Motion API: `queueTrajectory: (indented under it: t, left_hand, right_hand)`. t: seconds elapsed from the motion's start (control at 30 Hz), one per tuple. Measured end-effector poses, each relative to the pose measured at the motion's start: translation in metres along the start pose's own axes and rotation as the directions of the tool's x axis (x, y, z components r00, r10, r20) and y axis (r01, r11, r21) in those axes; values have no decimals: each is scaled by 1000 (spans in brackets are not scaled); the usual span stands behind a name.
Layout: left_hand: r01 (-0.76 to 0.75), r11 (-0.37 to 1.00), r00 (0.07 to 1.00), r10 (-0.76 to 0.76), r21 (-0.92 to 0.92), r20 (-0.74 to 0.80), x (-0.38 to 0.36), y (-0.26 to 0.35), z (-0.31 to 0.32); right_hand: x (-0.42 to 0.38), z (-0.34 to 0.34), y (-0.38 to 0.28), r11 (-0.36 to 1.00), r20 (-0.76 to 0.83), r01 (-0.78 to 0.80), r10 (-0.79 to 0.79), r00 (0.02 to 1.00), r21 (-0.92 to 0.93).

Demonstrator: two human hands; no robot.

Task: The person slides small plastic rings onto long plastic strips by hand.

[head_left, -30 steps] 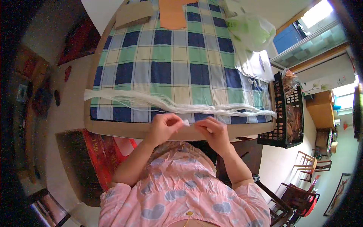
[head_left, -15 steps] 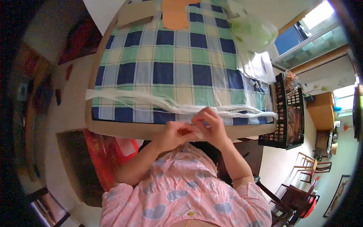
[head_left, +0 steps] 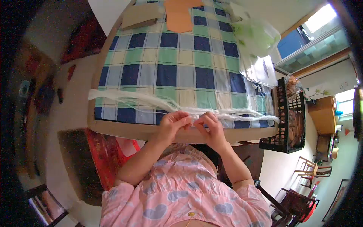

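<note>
A long bundle of thin white strands (head_left: 136, 99) lies across the near part of the checked tablecloth (head_left: 170, 56), from the left edge to the right edge. My left hand (head_left: 173, 125) and my right hand (head_left: 211, 126) meet just below the bundle at the table's front edge. Both pinch a small white piece (head_left: 195, 118) between their fingertips. The piece sits close to the strands; I cannot tell whether it is joined to them.
A black slotted crate (head_left: 288, 109) with packets stands at the table's right side. White and green plastic bags (head_left: 257, 36) lie at the far right of the cloth, an orange sheet (head_left: 178, 15) and a cardboard piece (head_left: 141, 15) at the far end. Wooden chairs (head_left: 310, 172) stand right.
My hands were apart a second ago with the white piece at the left fingertips. They then overlapped lower down, and now both sit fingertip to fingertip on the piece, slightly higher.
</note>
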State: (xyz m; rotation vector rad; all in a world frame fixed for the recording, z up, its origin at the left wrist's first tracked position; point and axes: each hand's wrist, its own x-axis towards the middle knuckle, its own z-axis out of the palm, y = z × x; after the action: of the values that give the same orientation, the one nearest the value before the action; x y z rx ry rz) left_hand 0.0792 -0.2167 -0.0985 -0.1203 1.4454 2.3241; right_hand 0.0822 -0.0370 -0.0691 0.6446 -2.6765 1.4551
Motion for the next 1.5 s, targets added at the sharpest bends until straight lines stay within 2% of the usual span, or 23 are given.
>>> queueTrajectory:
  t: [0.07, 0.1, 0.17, 0.2, 0.27, 0.33, 0.37, 0.47, 0.57, 0.63, 0.67, 0.7, 0.73, 0.77, 0.83, 0.9, 1.0, 1.07, 1.2, 1.3, 1.33, 1.4, 1.5]
  left_hand:
    - [-17, 990, 991, 35, 140, -131, 0, -5, 8]
    - [-125, 923, 977, 177, 364, -114, -1, -3, 9]
    - [-297, 619, 910, 415, 727, 18, -7, 2, 14]
    - [-407, 433, 866, 464, 804, 188, -6, 3, 13]
    - [-597, 19, 719, 457, 802, 524, -5, 5, 6]
    - [-710, -140, 549, 503, 690, 668, -4, 12, 5]
    - [-750, -221, 455, 511, 623, 729, -4, 15, 6]
    - [-779, -269, 401, 480, 566, 780, -9, 27, 15]
    - [-772, -235, 392, 555, 591, 734, -12, 42, 36]
    - [-862, -70, 455, 331, 502, 827, -28, 53, 54]
    - [-893, 17, 436, 282, 450, 855, -36, 55, 67]
    - [-909, 74, 415, 267, 411, 870, -47, 56, 76]
    - [-917, 103, 399, 268, 385, 877, -52, 55, 83]
    - [-920, 113, 391, 284, 374, 876, -56, 55, 88]
    - [-923, 125, 384, 304, 364, 872, -58, 56, 94]
    - [-920, 133, 391, 310, 368, 866, -59, 57, 95]
    - [-920, 161, 389, 297, 356, 872, -64, 57, 97]
    - [-927, 176, 371, 286, 332, 883, -66, 58, 101]
    - [-929, 199, 358, 272, 312, 893, -70, 56, 107]
    - [-924, 195, 371, 249, 329, 895, -64, 58, 103]
    - [-920, 193, 381, 236, 341, 894, -64, 57, 102]
    - [-908, 211, 402, 204, 361, 893, -65, 57, 97]
    - [-891, 213, 433, 139, 400, 891, -65, 59, 89]
  right_hand:
    - [-1, 3, -5, 975, 16, 123, -122, 992, -187]
    - [0, 1, -6, 971, 23, 135, -133, 991, -198]
    - [2, -7, -7, 963, 36, 150, -145, 989, -226]
    - [3, -10, -5, 966, 43, 149, -143, 989, -213]
    - [4, -17, 1, 969, 59, 149, -140, 988, -199]
    - [-3, -18, 2, 979, 112, -126, 109, 988, 160]
    - [-6, -18, 4, 906, 167, -265, 221, 961, 329]
    - [-10, -26, 14, 539, 458, -556, 319, 830, 633]
    - [-12, -33, 20, 559, 361, -458, 282, 889, 691]
    - [-5, -48, 29, 752, 150, -390, 369, 917, 531]
    - [-1, -55, 59, 792, -23, -215, 277, 961, 572]
    - [7, -73, 68, 942, -189, -300, 325, 927, 151]
    - [16, -87, 96, 951, -325, -197, 270, 906, 240]
    - [26, -102, 118, 982, -463, -123, 178, 868, 145]
    - [39, -132, 148, 964, -584, -253, 156, 796, -87]
    - [41, -151, 177, 895, -591, -293, 41, 805, -337]
    - [43, -157, 210, 959, -513, -283, 249, 822, 13]
    - [44, -153, 217, 934, -442, -243, 340, 830, 262]
    - [55, -158, 230, 951, -704, -117, 290, 648, 285]
    - [57, -164, 206, 955, -765, -77, 276, 581, 287]
    - [55, -163, 204, 977, -751, -61, 196, 630, 204]
    - [51, -160, 203, 964, -697, -231, 78, 713, -129]
    - [46, -149, 215, 758, -571, -354, -30, 820, -548]
